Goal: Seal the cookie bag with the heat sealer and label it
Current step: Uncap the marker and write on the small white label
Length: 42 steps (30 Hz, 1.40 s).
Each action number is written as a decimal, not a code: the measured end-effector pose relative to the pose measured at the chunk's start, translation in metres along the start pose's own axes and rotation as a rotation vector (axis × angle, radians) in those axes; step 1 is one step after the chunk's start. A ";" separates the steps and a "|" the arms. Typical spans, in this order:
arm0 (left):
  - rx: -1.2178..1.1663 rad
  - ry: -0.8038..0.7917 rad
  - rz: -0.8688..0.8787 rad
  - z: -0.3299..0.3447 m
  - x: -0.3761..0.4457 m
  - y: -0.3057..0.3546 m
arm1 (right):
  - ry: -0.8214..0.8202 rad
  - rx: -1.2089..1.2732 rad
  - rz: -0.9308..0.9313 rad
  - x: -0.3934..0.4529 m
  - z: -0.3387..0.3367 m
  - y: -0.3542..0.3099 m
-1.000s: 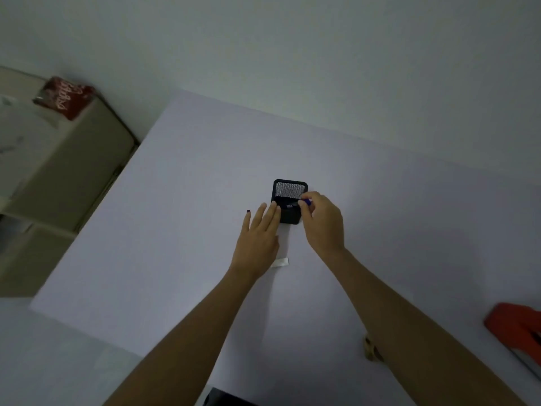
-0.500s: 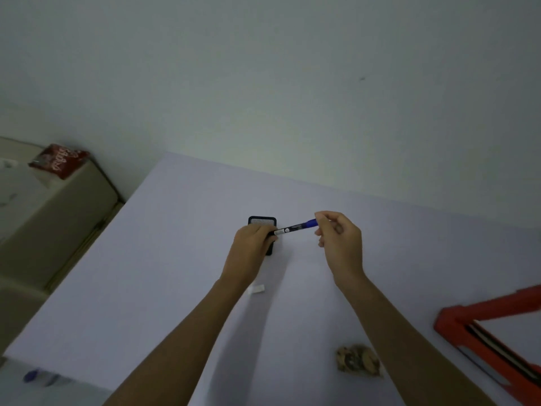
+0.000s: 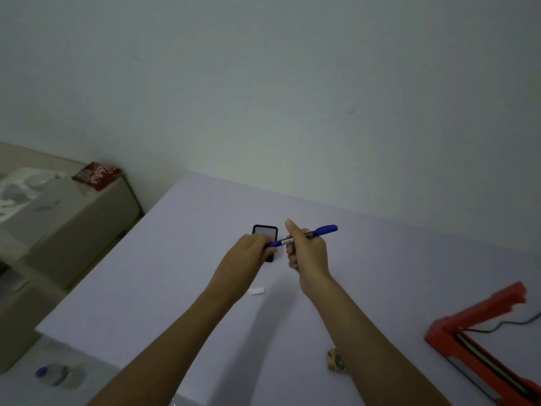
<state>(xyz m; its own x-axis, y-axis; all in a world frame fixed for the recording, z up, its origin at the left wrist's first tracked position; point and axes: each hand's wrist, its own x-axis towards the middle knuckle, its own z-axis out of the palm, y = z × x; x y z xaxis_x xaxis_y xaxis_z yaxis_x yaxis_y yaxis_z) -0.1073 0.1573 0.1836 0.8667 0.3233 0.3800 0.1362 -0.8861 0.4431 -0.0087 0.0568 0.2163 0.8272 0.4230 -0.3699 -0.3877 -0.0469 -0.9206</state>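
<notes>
A blue marker pen (image 3: 325,230) is held level above the table between both hands. My right hand (image 3: 307,253) is closed around its barrel, thumb pointing up. My left hand (image 3: 248,256) pinches the pen's left end. Right behind the left hand, a black mesh pen holder (image 3: 265,232) lies on the table, its lower part hidden by my fingers. A small white label strip (image 3: 256,290) lies flat between my forearms. The red heat sealer (image 3: 456,332) stands open at the right edge. A brown cookie (image 3: 336,360), apparently in a clear bag, sits by my right forearm.
The lilac table (image 3: 175,259) meets a plain wall at the back. To the left stands a beige cabinet (image 3: 73,230) with a red snack packet (image 3: 96,174) on top. A plastic bottle (image 3: 55,375) lies on the floor at lower left. A black cord (image 3: 524,322) trails from the sealer.
The pen has come away from the holder and been raised. My right hand slid from its far end to the barrel, while my left hand took its left end. The view has tilted up.
</notes>
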 end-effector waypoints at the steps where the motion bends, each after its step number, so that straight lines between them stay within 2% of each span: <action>1: 0.072 -0.003 0.036 -0.002 0.000 -0.002 | -0.009 -0.005 -0.003 -0.001 0.003 0.000; 3: 0.140 -0.012 0.102 -0.009 0.006 -0.005 | -0.015 -0.016 -0.008 -0.001 0.011 -0.004; 6: 0.014 -0.094 0.105 -0.025 0.025 -0.014 | 0.003 -0.005 -0.035 0.006 0.024 -0.019; 10: -0.600 -0.240 -0.216 -0.051 0.044 -0.025 | 0.007 -0.039 -0.112 0.020 0.045 -0.035; 16: -1.319 -0.502 -0.603 -0.064 0.054 -0.070 | -0.031 -0.151 -0.202 0.036 0.087 -0.027; 18: -1.503 -0.560 -0.698 -0.061 0.049 -0.080 | -0.045 -0.149 -0.201 0.035 0.094 -0.021; 20: -1.589 -0.600 -0.707 -0.059 0.042 -0.084 | -0.062 -0.111 -0.190 0.034 0.095 -0.016; 22: -1.558 -0.606 -0.670 -0.058 0.039 -0.096 | -0.036 -0.104 -0.164 0.039 0.104 -0.008; 25: -1.310 -0.637 -0.605 -0.064 0.044 -0.113 | 0.002 -0.110 -0.042 0.048 0.120 0.001; 28: -1.100 -0.649 -0.491 -0.075 0.036 -0.125 | 0.173 0.161 0.081 0.071 0.101 0.000; 30: -1.003 -0.641 -0.422 -0.082 0.020 -0.137 | 0.270 0.250 0.046 0.087 0.070 -0.007; 32: -0.842 -0.552 -0.377 -0.077 0.007 -0.156 | 0.266 0.167 0.003 0.093 0.048 -0.010; 36: -0.622 -0.350 -0.479 -0.025 0.007 -0.192 | 0.197 0.113 0.064 0.086 0.048 0.012; 42: -0.490 -0.423 -0.749 0.089 -0.005 -0.227 | 0.258 0.178 0.222 0.079 0.053 0.066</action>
<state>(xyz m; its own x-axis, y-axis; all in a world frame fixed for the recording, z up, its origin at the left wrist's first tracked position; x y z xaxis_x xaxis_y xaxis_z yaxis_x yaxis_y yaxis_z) -0.0997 0.3274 0.0094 0.7507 0.5141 -0.4148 0.5885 -0.2352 0.7735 0.0092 0.1351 0.1326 0.7815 0.1778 -0.5980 -0.6147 0.0557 -0.7868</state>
